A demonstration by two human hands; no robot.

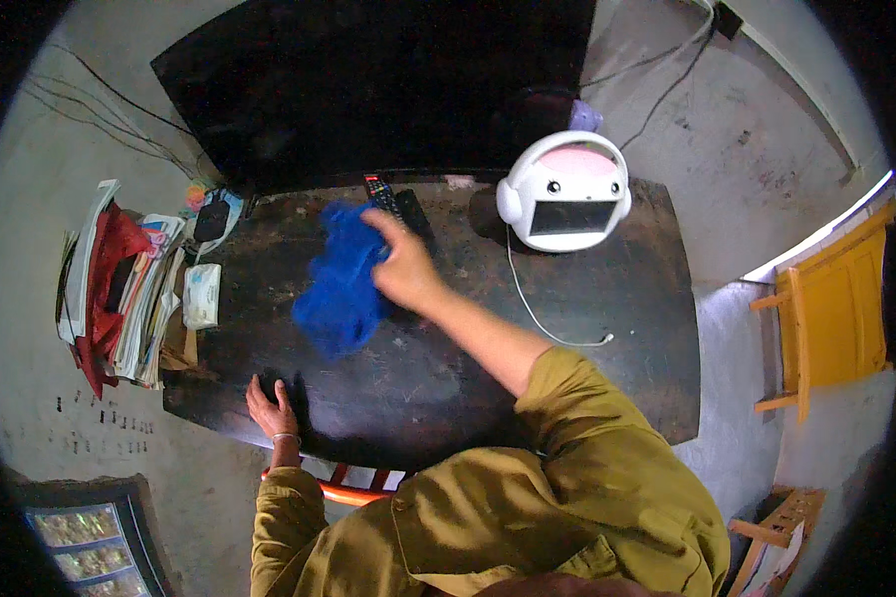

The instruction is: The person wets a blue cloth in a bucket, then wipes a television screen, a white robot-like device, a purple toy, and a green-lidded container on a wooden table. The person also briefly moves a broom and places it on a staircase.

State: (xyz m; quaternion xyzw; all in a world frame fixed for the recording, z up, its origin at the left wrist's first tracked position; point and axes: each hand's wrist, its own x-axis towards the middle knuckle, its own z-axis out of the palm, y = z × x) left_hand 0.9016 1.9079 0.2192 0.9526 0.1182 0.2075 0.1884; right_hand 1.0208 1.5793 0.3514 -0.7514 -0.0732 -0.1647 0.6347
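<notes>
My right hand (403, 261) grips a crumpled blue cloth (347, 287) over the dark wooden table (448, 373); the cloth hangs out to the left of my fingers and looks slightly blurred. Just beyond that hand a black remote control (379, 190) with coloured buttons lies on the table, its lower end partly hidden. Beside it is a dark object (414, 213) that I cannot make out. Down at the table's near left edge, my left hand (271, 409) rests with thumb and fingers apart and holds nothing. A bangle circles its wrist.
A large black television (388, 89) stands along the back. To the right sits a white character-shaped device with a screen (567, 194), its white cable (532, 313) trailing forward. Stacked papers (145, 306) and a white packet (202, 296) occupy the left end. An orange-red chair (351, 495) touches the front.
</notes>
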